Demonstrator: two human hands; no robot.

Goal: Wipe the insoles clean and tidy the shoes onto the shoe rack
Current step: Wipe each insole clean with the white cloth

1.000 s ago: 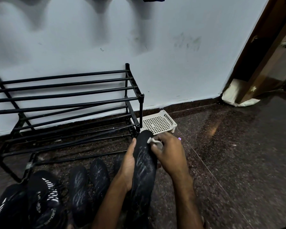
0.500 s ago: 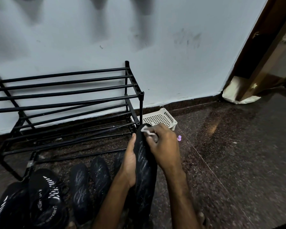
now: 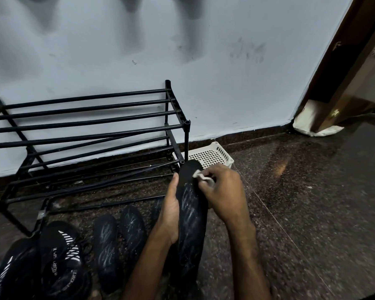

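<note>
The pale wall [image 3: 225,72] is taking up the whole top half, scuffed in spots, and the dark speckled stone floor [image 3: 312,202] is running along under it. The black metal shoe rack [image 3: 85,120] is standing at the floor's back edge against the wall, with both tiers bare. The wooden door frame [image 3: 344,72] is rising at the floor's far right corner.

Two black sneakers [image 3: 59,252] with white stripes are sitting at the near left edge of the floor, just in front of the rack. You're holding the black insole [image 3: 191,213] up off the floor in the middle, toe end pointing toward the rack's right post, with whitish streaks showing along it. Two loose insoles [image 3: 106,241] are lying side by side on the floor between the sneakers and your left arm. A white perforated plastic basket [image 3: 212,155] is sitting by the back edge, right beside the rack.

Your left hand [image 3: 170,211] is gripping the insole's left edge, thumb lying along it and fingers wrapped behind. Your right hand [image 3: 223,191] is curling its fingers around a small white wipe [image 3: 198,174], pressing it on the insole near the toe.
</note>
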